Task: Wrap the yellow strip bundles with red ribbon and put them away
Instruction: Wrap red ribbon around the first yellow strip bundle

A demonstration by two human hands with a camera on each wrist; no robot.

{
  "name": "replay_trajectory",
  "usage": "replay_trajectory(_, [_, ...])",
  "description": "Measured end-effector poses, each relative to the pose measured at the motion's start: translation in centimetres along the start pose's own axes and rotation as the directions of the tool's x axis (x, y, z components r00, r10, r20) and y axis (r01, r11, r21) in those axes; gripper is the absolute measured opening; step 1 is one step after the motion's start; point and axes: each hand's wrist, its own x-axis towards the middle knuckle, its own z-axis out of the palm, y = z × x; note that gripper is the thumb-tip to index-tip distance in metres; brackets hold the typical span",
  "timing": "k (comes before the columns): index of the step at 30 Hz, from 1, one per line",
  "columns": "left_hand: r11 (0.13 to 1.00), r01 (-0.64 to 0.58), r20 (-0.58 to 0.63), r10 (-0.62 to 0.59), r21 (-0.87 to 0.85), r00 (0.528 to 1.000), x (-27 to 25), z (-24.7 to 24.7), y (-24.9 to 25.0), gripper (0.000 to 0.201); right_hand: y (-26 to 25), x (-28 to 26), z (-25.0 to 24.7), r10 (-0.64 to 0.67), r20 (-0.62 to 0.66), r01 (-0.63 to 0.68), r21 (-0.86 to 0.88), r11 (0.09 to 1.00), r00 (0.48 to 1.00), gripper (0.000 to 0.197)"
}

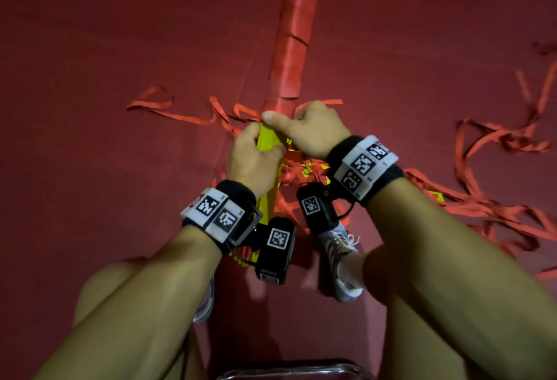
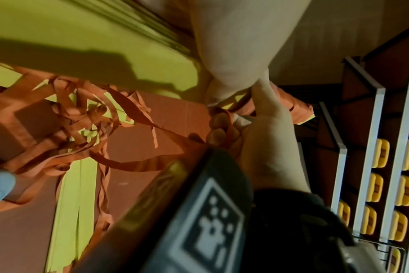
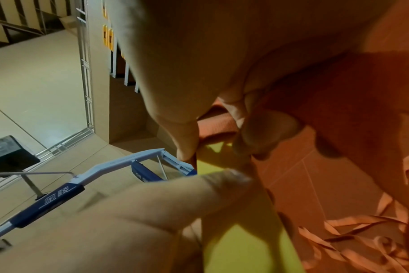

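Fingers of the left hand (image 1: 254, 159) curl round the yellow strip bundle (image 1: 266, 140), clamping its bare yellow part just near of where the wrapping ends. The right hand (image 1: 315, 129) reaches across the bundle from the right. Its thumb (image 1: 271, 115) is stretched out and presses on the edge of the last turn, and the left wrist view shows its other fingers (image 2: 216, 129) curled round the red ribbon (image 2: 152, 164), whose free length trails over the floor (image 1: 120, 47). The bundle is long and runs down the middle of the scene from far to near. Its far stretch (image 1: 294, 47) is already covered in red turns, and its near end passes under the left wrist toward the shoe (image 1: 343, 259). The step in hand looks like laying the next turn onto the bare yellow. Doing it well probably means pinning the last turn with the thumb until the ribbon is drawn taut, then letting each new turn overlap the one before so no yellow shows. The left grip should stop the strips from fanning or twisting as the ribbon pulls. Loose ribbons (image 1: 497, 138) and stray yellow strips (image 2: 77, 203) lie close by, so the working tail could snag on them.
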Motion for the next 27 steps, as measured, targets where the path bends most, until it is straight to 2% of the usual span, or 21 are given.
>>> replay_trajectory(5, [0.999,-0.028,0.034,0.029,-0.037,0.999,-3.4,-1.7,1.9,0.011,-1.4,-4.5,-0.7,-0.008,-0.059,0.015,0.126,0.992,0.998,0.063])
replay_trajectory(10, [0.998,-0.044,0.056,0.047,-0.053,0.997,-5.1,-2.4,1.9,0.028,-1.7,-6.8,-0.1,0.045,-0.1,-0.023,0.207,0.978,0.994,0.063])
replay_trajectory(13, [0.998,-0.049,0.075,0.052,-0.04,0.996,-5.1,-2.4,0.7,0.021,-0.6,-7.0,1.6,0.048,-0.127,-0.017,0.24,0.971,0.991,0.064])
replay_trajectory(18, [0.997,-0.078,0.108,0.078,-0.003,0.991,-3.4,-2.1,-1.0,0.021,1.0,-5.8,3.0,0.005,-0.169,0.031,0.212,0.977,0.986,0.068])
replay_trajectory(27, [0.99,-0.127,0.036,0.125,0.058,0.991,-0.4,-0.7,-1.8,0.022,2.5,-2.5,3.3,-0.049,-0.185,0.092,0.231,0.969,0.982,0.065])
